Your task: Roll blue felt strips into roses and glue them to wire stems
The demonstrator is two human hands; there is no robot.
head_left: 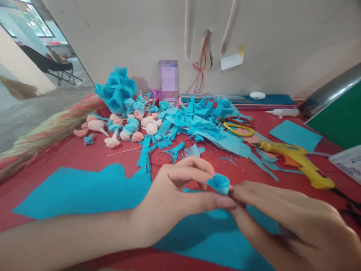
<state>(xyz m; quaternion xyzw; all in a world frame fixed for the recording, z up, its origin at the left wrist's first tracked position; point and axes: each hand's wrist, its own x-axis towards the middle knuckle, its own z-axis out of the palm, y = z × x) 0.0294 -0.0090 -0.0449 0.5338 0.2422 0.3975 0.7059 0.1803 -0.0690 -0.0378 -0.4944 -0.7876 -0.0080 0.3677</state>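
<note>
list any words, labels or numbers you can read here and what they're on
No text can be read in this view.
White packet at the right edge: blue print, too blurred to read.
Purple card against the wall: pixelated, unreadable.
White slip on the wall: no writing visible.
Blue paper rose pinched by left hand and right hand: no print.

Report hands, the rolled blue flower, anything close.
Left hand and right hand both pinch small blue rolled paper flower. Large flat blue paper sheet lies beneath. Yellow plastic glue gun apart, rightward.
</note>
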